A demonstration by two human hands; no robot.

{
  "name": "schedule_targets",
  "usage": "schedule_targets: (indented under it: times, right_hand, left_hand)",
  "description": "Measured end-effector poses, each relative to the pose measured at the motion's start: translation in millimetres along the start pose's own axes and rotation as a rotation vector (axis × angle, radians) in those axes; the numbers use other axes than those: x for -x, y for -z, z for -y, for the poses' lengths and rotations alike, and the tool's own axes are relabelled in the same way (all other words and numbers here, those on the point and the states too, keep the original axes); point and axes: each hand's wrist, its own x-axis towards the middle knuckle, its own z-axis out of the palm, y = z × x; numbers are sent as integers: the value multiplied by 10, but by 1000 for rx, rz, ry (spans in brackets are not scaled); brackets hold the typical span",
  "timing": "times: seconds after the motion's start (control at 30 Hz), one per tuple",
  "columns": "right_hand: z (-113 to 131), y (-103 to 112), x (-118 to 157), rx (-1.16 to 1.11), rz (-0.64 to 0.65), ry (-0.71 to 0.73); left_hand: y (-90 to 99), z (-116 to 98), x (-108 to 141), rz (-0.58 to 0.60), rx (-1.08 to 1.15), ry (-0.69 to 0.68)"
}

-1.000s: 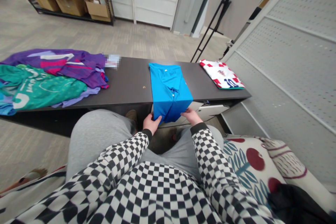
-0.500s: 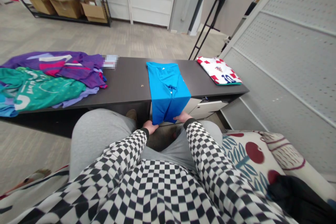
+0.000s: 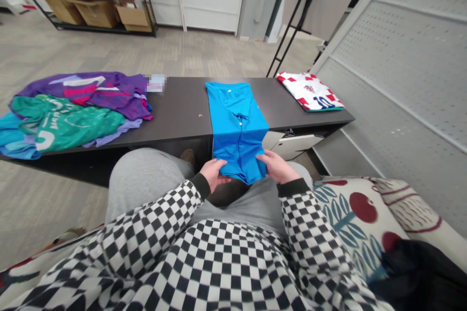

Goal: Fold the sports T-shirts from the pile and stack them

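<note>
- left hand (image 3: pixel 212 175) and right hand (image 3: pixel 277 166) closed on near edge of flat blue polo shirt (image 3: pixel 237 121), overhanging dark bench (image 3: pixel 178 112)
- red-and-white checked jersey (image 3: pixel 310 91) lies folded, far right
- purple jersey (image 3: pixel 83 90), green jersey (image 3: pixel 65 124) heaped unfolded, left

**Jerseys along our dark table**

On the dark table (image 3: pixel 178 116) we have a purple jersey (image 3: pixel 91 91) and a green one (image 3: pixel 69 124) heaped far left, a red-and-white checked jersey (image 3: pixel 310 91) folded far right. Beyond: cardboard boxes (image 3: pixel 97 13) on metal shelving (image 3: pixel 146 9). Near right, a floral cushion (image 3: pixel 353 218) — black cloth (image 3: pixel 419 277) on it — under a perforated panel (image 3: pixel 408 58).
</note>
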Motion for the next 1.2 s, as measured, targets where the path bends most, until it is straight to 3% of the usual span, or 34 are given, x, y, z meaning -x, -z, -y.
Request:
schedule_targets:
  times: [0.1, 0.23, 0.4, 0.5, 0.7, 0.9, 1.03, 1.2]
  right_hand:
    - [47, 121, 382, -236, 32, -25]
    - [109, 316, 785, -271, -33, -43]
    - [20, 439, 994, -191, -169, -32]
    - [-97, 426, 1041, -185, -193, -34]
    - [-139, 526, 1243, -257, -58, -21]
    - [235, 803, 1402, -88, 51, 76]
    - [518, 876, 1112, 88, 15, 242]
    - [913, 909, 536, 319, -135, 495]
  left_hand:
    - [23, -85, 411, 61, 183, 7]
    - [20, -64, 812, 96, 274, 113]
    - [-7, 37, 967, 141, 239, 307]
    - [2, 70, 972, 175, 169, 310]
    - [48, 35, 1016, 124, 159, 8]
    - [137, -297, 1131, 17, 45, -283]
    - [298, -658, 1103, 65, -184, -469]
    - [551, -1056, 733, 53, -672, -789]
